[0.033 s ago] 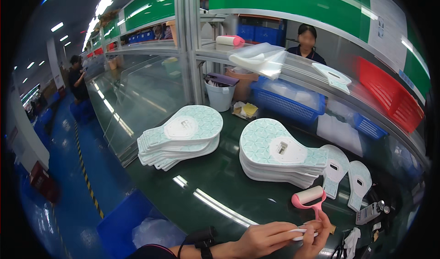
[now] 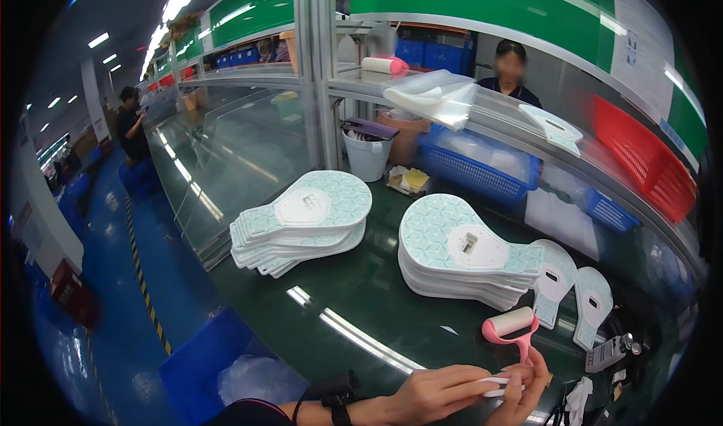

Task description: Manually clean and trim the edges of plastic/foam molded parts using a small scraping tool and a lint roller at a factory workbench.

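Note:
At the lower edge my left hand point(image 2: 440, 394) and my right hand point(image 2: 521, 396) meet, fingers closed around a small white piece point(image 2: 495, 386). Fingers hide much of it, so its kind is unclear. Just beyond my right fingertips lies a pink-handled roller point(image 2: 512, 322) with a white cylinder. Further off, a stack of white paddle-shaped panels with a mint geometric pattern point(image 2: 444, 234) has a slotted panel on top. A similar stack point(image 2: 331, 200) stands to its left. Two slimmer slotted panels point(image 2: 553, 284) point(image 2: 593, 305) lie at the right.
A small grey metal instrument point(image 2: 605, 354) and cables sit at the right. Behind are a white bucket point(image 2: 367, 157), a blue basket point(image 2: 482, 170) and a red basket point(image 2: 644, 158) on the shelf. A blue bin point(image 2: 207, 358) stands lower left. Another person point(image 2: 510, 72) is beyond the shelf.
The whole scene has shifted slightly to the right in the picture. Both hands stay together on the small white piece, with only a slight change of the fingers.

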Motion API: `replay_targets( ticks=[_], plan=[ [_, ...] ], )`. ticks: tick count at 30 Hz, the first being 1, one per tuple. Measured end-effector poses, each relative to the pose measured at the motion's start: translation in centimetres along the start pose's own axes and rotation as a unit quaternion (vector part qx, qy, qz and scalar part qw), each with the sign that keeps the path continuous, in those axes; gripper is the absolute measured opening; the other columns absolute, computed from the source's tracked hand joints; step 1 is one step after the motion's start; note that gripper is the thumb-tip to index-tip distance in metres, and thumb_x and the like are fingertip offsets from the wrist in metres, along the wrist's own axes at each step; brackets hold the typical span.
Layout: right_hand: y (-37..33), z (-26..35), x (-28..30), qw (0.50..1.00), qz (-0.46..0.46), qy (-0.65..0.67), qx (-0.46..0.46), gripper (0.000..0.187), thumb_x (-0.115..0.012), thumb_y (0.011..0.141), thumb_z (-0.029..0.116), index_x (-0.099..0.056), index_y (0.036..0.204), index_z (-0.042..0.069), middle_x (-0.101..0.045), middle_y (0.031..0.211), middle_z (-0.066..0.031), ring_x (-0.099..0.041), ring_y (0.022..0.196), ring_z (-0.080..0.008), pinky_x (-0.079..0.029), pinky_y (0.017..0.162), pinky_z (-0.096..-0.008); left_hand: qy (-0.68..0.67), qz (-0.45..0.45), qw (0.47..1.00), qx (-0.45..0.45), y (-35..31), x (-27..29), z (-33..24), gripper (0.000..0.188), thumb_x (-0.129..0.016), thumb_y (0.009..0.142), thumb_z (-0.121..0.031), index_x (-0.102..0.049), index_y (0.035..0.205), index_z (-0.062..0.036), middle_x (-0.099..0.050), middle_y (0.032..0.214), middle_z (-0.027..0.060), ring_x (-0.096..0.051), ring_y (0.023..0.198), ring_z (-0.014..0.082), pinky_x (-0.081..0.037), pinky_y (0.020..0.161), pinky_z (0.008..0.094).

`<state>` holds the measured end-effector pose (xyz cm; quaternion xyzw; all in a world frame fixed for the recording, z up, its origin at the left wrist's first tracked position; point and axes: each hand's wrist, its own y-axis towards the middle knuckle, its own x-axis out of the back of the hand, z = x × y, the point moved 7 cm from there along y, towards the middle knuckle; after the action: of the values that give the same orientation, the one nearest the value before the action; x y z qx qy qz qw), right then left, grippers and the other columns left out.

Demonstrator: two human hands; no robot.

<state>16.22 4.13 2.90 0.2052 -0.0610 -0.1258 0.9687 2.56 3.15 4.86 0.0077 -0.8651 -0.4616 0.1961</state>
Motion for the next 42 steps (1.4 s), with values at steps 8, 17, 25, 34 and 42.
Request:
replay_targets(
  ticks=[8,17,25,34,42],
  plan=[
    [-0.8,1.5,5.6,0.990,-0.118,-0.070,-0.024,0.028,-0.043,0.089,0.010,-0.048,0.112,-0.005,-0.061,0.090,-0.0136,-0.056,0.084,-0.0174,-0.040,0.081,-0.0272,-0.103,-0.026,0.984,0.146,-0.4,2.8,2.9,0.022,-0.065,0.072,0.000,-0.062,0.094,0.0004,-0.062,0.093,0.0141,-0.062,0.081,0.0228,-0.050,0.070,0.0274],
    [0.3,3.1,4.0,0.968,0.025,-0.191,0.160,0.031,-0.051,0.080,0.003,-0.048,0.110,-0.006,-0.059,0.093,-0.0159,-0.056,0.072,-0.0160,-0.044,0.061,-0.0218,-0.054,-0.028,0.993,0.101,1.9,4.3,2.1,0.021,-0.069,0.067,0.000,-0.064,0.087,-0.0010,-0.063,0.088,0.0130,-0.063,0.077,0.0225,-0.051,0.065,0.0280],
    [1.0,2.1,0.0,0.988,0.063,0.139,-0.021,0.038,-0.047,0.086,0.020,-0.047,0.106,-0.012,-0.047,0.112,-0.0249,-0.051,0.039,-0.0111,-0.031,0.030,-0.0145,-0.073,0.021,0.996,0.047,1.7,4.2,0.8,0.028,-0.069,0.060,0.000,-0.065,0.087,-0.0022,-0.063,0.087,0.0149,-0.063,0.077,0.0256,-0.051,0.064,0.0283],
    [-1.3,3.0,1.2,0.951,0.138,0.276,-0.024,0.024,-0.049,0.084,0.002,-0.044,0.105,-0.008,-0.044,0.107,-0.0224,-0.062,0.069,-0.0233,-0.053,0.048,-0.0222,-0.033,0.037,0.998,-0.026,2.2,3.5,-1.2,0.014,-0.065,0.071,-0.014,-0.059,0.075,-0.0017,-0.061,0.077,0.0176,-0.062,0.068,0.0279,-0.052,0.060,0.0321],
    [-1.7,3.2,1.0,0.964,0.103,0.237,0.056,0.029,-0.052,0.080,0.006,-0.043,0.103,-0.010,-0.042,0.100,-0.0209,-0.055,0.060,-0.0190,-0.048,0.050,-0.0228,-0.034,0.036,0.998,-0.025,1.9,3.3,-1.3,0.014,-0.063,0.074,-0.016,-0.057,0.076,-0.0028,-0.061,0.075,0.0178,-0.062,0.067,0.0277,-0.052,0.059,0.0318]
  ],
)
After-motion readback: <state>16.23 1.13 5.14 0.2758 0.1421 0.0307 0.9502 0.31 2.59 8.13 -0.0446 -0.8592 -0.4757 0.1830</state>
